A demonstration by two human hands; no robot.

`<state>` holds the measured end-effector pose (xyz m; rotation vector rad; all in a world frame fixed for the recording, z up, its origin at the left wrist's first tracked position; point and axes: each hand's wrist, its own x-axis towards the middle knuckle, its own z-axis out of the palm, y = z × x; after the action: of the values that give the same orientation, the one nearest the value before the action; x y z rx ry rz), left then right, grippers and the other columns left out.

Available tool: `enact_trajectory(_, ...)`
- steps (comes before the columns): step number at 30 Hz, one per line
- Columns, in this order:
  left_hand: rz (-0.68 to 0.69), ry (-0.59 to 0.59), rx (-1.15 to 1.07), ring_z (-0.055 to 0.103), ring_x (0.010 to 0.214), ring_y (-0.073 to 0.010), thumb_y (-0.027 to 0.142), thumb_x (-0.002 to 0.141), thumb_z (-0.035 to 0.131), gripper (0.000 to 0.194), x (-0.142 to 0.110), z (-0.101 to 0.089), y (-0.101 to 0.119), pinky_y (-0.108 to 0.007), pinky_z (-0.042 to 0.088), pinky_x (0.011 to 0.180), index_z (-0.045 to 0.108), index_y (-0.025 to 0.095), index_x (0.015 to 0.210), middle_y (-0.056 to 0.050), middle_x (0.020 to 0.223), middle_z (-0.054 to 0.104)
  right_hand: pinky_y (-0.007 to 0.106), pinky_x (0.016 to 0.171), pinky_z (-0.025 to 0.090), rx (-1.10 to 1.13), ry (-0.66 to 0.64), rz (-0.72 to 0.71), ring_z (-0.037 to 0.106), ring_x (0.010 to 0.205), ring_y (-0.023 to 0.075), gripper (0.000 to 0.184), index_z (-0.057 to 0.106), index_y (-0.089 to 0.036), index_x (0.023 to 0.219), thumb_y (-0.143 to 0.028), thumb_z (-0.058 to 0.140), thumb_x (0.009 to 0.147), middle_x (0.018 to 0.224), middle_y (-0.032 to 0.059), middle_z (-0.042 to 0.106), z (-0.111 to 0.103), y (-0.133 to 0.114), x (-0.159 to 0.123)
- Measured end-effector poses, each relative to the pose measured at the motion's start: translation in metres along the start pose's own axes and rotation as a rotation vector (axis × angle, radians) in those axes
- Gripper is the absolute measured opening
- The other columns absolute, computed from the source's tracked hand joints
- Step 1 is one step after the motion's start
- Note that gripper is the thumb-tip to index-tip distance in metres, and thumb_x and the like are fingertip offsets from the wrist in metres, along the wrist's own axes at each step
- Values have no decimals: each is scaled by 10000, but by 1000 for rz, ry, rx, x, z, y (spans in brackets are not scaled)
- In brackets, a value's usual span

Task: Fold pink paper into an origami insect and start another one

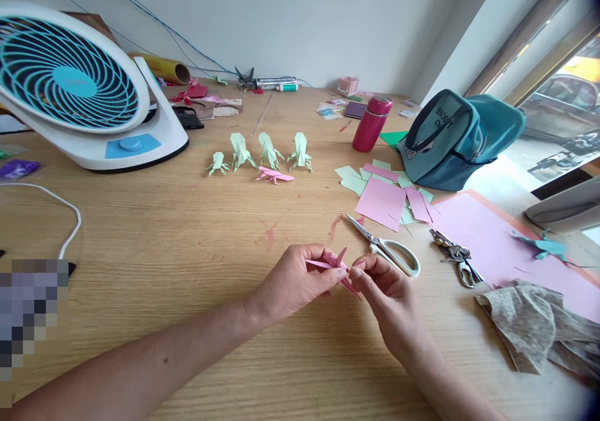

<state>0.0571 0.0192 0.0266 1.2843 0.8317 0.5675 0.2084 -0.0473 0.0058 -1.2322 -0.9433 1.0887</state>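
Note:
Between my two hands is a small folded pink paper figure (336,260) with thin pointed limbs. My left hand (307,280) pinches its body between thumb and fingers. At its right side, the thumb and fingertips of my right hand (382,287) are closed on one of the thin paper points, partly hidden by the fingers. Just beyond my right hand lie scissors (394,252) with white handles, blades apart. Farther back, several pale green folded paper insects (269,151) stand in a row, with a pink folded paper insect (275,175) in front of them.
Pink paper sheets (380,202) and green scraps lie right of centre, near a red flask (372,124) and a teal bag (450,140). Keys (457,258) and a crumpled cloth (529,324) lie at right. A white fan (159,115) stands at left.

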Motion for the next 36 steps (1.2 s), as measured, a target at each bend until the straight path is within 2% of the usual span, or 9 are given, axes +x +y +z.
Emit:
enact_trajectory(4,97,30,83,675,688,-134,290,825,670,166,0,3,-2,-215,513,640,621,151,748,-11,749,694,233,531,419,13,-6,69,478,576,116,328,609,-176,731,-462,766,767,645,0,571,0,-1,1)
enact_trajectory(8,176,96,206,692,718,-148,241,811,666,116,-2,5,-2,-216,526,663,631,156,740,-17,773,698,245,538,443,11,-30,77,495,572,123,342,606,-183,722,-485,759,767,637,-4,566,2,-1,1)
enact_trajectory(12,162,121,156,708,733,-162,235,793,689,117,-4,5,0,-232,549,699,632,154,730,-22,792,698,274,587,489,-27,-48,26,546,627,145,305,607,-193,779,-473,726,805,707,17,603,1,4,1)
enact_trajectory(15,111,100,63,706,741,-166,276,785,719,146,-3,3,0,-232,550,678,648,152,757,-24,791,704,292,630,491,-191,-37,-130,561,689,161,200,608,-203,852,-392,666,879,772,32,609,-3,8,0)
enact_trajectory(18,41,55,-11,702,769,-182,339,752,767,217,-2,2,-1,-227,544,616,666,151,787,-29,795,703,295,639,461,-451,-13,-356,552,705,163,77,606,-216,861,-256,603,926,775,23,588,-7,6,-1)
enact_trajectory(21,18,31,-64,698,780,-176,356,728,798,247,-2,2,-3,-213,537,606,672,152,790,-21,792,694,294,637,440,-636,-6,-549,543,709,159,108,592,-218,867,-132,562,924,786,17,572,-7,0,-2)
enact_trajectory(24,21,33,-85,694,777,-161,350,736,799,242,-4,4,-4,-205,532,624,668,152,784,-12,787,687,299,631,439,-716,-16,-644,536,715,167,154,556,-223,887,-76,522,919,806,22,562,-7,-3,-2)
enact_trajectory(32,98,45,-84,693,719,-132,274,783,761,183,-5,7,-3,-195,513,638,632,146,766,15,748,650,299,640,420,-707,-25,-648,501,714,165,167,509,-221,870,-65,493,928,798,18,533,-4,-3,-4)
enact_trajectory(36,151,23,-80,712,729,-140,224,806,731,156,-5,7,-3,-211,538,688,607,145,754,17,752,656,300,642,409,-582,-57,-505,497,718,165,103,530,-217,878,-139,514,943,804,19,535,-4,-1,-4)
